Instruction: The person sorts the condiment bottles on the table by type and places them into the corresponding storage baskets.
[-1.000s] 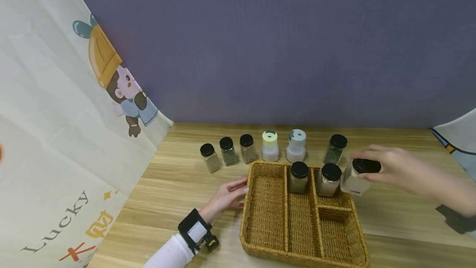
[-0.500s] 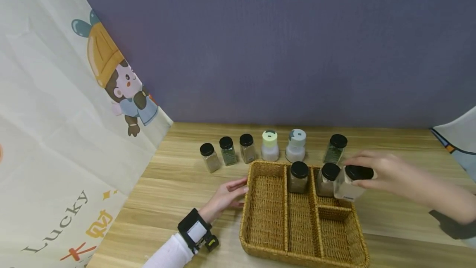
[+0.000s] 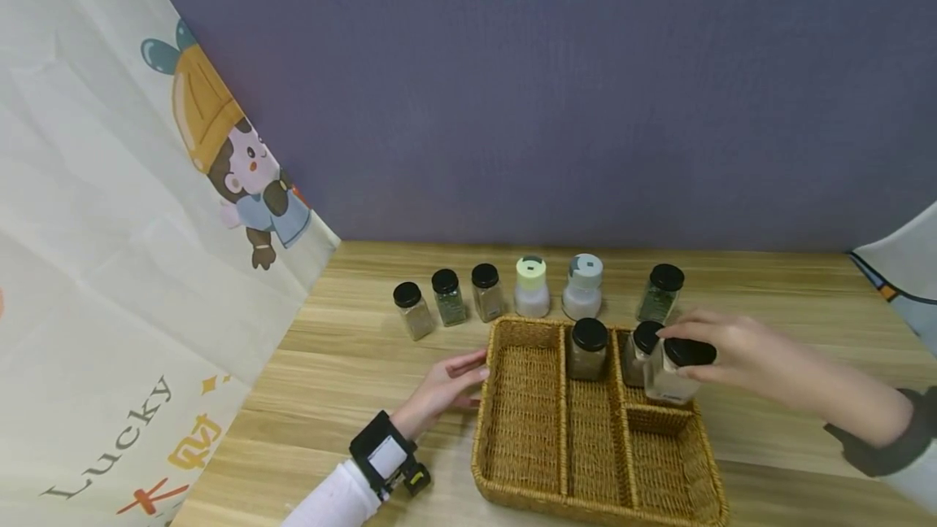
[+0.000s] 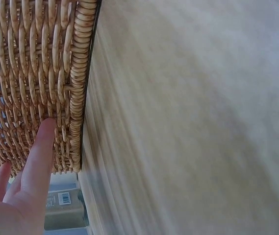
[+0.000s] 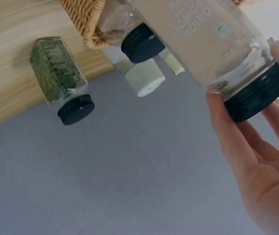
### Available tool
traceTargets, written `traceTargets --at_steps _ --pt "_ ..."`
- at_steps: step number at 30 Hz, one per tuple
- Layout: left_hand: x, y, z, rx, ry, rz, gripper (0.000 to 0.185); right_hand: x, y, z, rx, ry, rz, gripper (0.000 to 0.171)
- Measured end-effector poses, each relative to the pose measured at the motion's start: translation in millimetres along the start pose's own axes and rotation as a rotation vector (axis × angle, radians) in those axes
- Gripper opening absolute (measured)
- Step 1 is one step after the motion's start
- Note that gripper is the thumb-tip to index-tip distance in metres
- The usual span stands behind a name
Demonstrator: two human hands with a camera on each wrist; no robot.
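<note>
My right hand (image 3: 732,352) pinches a spice jar (image 3: 668,381) by its black lid and neck, thumb on one side and fingers on the other. In the right wrist view its label reads onion powder (image 5: 193,29). The jar overlaps the back right compartment of a woven basket (image 3: 530,405), beside another black-lidded jar (image 3: 635,363) standing there. A further dark-lidded jar (image 3: 588,352) stands at the back of the middle compartment. My left hand (image 3: 442,389) rests its straight fingers against the basket's left wall; the left wrist view shows a fingertip (image 4: 45,129) on the wicker.
Behind the basket stand a jar of green herbs (image 3: 660,295), a white-capped shaker (image 3: 583,291) and a yellow-capped one (image 3: 532,291). Several small black-lidded jars (image 3: 449,299) line up at back left. A grey-blue panel (image 3: 556,104) rises at the table's far edge.
My right hand has carried the onion powder jar leftward and slightly lower, from the basket's right rim to over the back right compartment. The left hand and basket have stayed put.
</note>
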State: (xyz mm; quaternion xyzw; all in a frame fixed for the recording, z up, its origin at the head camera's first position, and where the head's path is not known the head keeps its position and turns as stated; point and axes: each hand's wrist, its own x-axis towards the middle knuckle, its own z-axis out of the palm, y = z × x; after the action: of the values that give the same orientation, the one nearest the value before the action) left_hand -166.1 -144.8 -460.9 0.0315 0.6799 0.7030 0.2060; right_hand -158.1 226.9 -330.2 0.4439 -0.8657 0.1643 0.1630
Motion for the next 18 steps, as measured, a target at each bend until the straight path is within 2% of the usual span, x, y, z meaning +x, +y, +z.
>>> traceTargets --at_steps 10,18 --pt "1.6 -1.9 -0.2 0.0 0.007 -0.004 0.058 0.0 2.1 10.1 0.064 0.009 -0.06 0.044" --pt "0.7 0.0 0.2 -0.011 0.0 -0.003 0.058 1.3 -2.3 14.1 0.046 -0.041 -0.018 0.044"
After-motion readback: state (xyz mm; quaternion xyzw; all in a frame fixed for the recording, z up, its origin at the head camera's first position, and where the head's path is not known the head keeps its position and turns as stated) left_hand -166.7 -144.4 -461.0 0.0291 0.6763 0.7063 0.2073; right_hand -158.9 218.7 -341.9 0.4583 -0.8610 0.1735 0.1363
